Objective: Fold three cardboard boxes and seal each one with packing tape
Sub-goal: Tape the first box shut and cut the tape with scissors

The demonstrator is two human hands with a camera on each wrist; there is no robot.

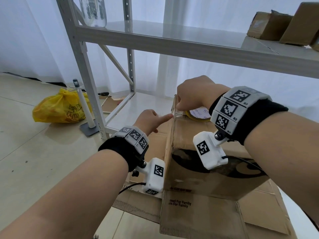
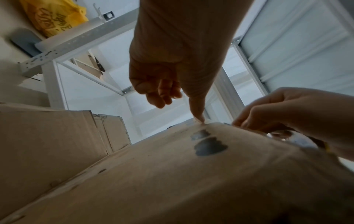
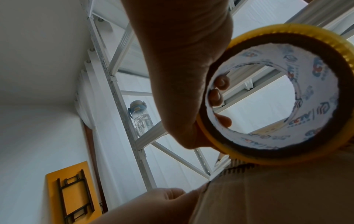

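Observation:
A folded cardboard box (image 1: pixel 207 169) with black print stands on the floor. My right hand (image 1: pixel 195 94) grips a yellow-rimmed roll of packing tape (image 1: pixel 198 115) on the box's top at its far left corner. In the right wrist view several fingertips (image 3: pixel 220 94) curl inside the roll's white core (image 3: pixel 316 68). A short strip of clear tape (image 1: pixel 178 114) runs from the roll over the top left edge. My left hand (image 1: pixel 151 119) is beside the box. Its straight index fingertip (image 2: pixel 198 116) presses the tape at that edge, and the other fingers are curled.
Flattened cardboard (image 1: pixel 198 218) lies under the box. A grey metal shelf rack (image 1: pixel 172 42) stands right behind it, with brown boxes (image 1: pixel 279 25) and a clear bottle (image 1: pixel 93 11) on its shelf. A yellow plastic bag (image 1: pixel 60 107) and a white pole stand (image 1: pixel 84 107) are at the left.

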